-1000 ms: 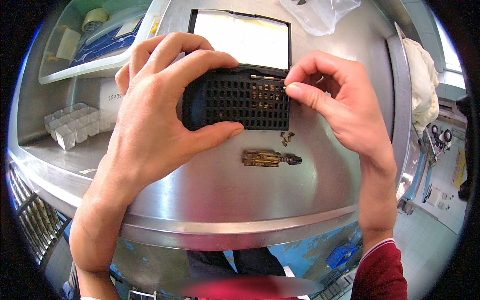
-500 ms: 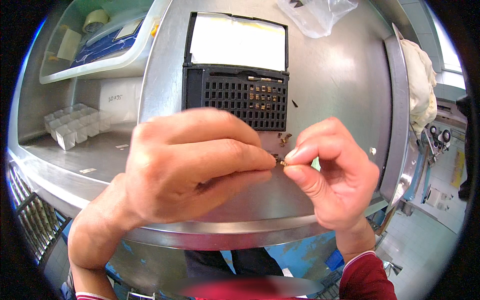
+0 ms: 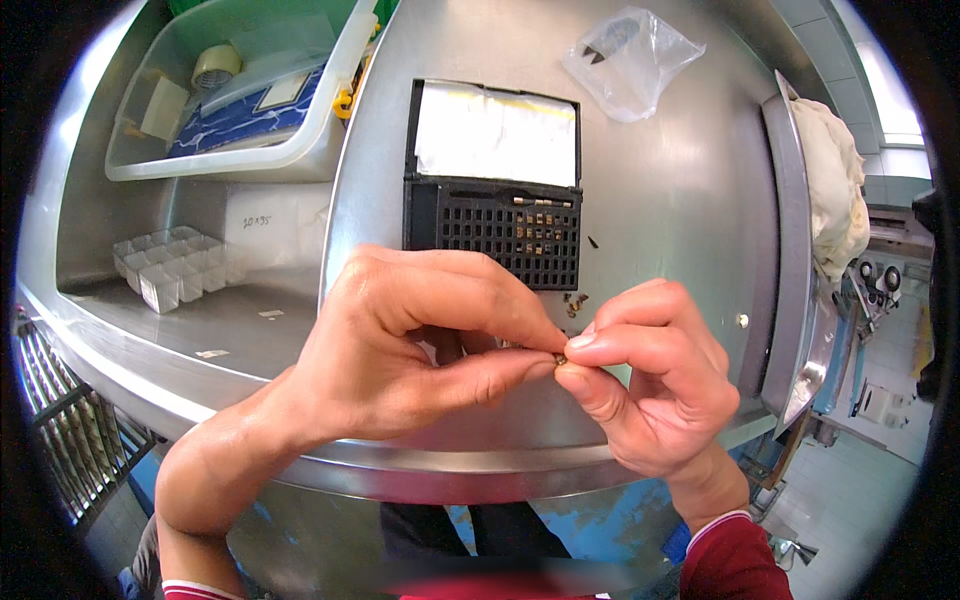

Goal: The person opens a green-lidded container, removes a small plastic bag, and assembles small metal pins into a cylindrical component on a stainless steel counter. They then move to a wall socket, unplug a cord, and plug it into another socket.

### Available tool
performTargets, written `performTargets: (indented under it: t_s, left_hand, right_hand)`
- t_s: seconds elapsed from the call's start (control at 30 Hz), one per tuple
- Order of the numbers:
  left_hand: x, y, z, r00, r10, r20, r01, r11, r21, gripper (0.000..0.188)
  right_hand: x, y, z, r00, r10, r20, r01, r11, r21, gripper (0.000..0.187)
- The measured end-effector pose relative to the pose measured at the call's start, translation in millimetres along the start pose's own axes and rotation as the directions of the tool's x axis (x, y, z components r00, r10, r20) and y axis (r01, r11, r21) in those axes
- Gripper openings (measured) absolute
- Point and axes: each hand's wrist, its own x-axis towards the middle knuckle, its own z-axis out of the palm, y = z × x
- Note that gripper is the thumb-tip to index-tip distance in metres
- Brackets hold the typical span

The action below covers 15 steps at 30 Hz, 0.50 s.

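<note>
My left hand [image 3: 450, 345] and my right hand [image 3: 650, 375] meet over the near part of the steel table. Their fingertips pinch a tiny brass-coloured metal piece [image 3: 561, 360] between them, mostly covered by the fingers. Just beyond the hands lies an open black case [image 3: 424, 215] with rows of small slots. Several brass-coloured pieces [image 3: 538, 234] sit in the slots on its right side, and its raised lid has a white sheet [image 3: 497, 130] inside. My left hand hides the case's near left corner. Several loose brass bits [image 3: 575, 304] lie between the case and my right hand.
A clear plastic bag [image 3: 640, 65] with dark pointed items lies at the far right. On the left stand a translucent bin [image 3: 230, 165] and a clear compartment tray [image 3: 175, 265]. A small dark sliver [image 3: 593, 242] rests right of the case. A raised metal rim [image 3: 790, 250] bounds the right side.
The view has shifted, so the case sits lower and further right. My left fingertips have closed up against the right ones, and less of the small piece shows between them.
</note>
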Motion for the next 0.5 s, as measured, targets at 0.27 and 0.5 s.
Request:
performTargets:
  t_s: [0.27, 0.5]
  left_hand:
    - [-5.3, 14.5, -5.5, 0.886, -0.447, 0.125, 0.437, 0.712, -0.549, 0.013]
    - [-5.9, 13.7, -4.4, 0.882, -0.456, 0.119, 0.428, 0.670, -0.607, 0.012]
  right_hand:
    - [4.6, -14.3, 0.5, 0.998, 0.017, -0.053, -0.016, 1.000, 0.021, 0.025]
    - [7.5, -18.4, 3.9, 0.997, 0.011, -0.082, -0.011, 1.000, -0.001, 0.024]
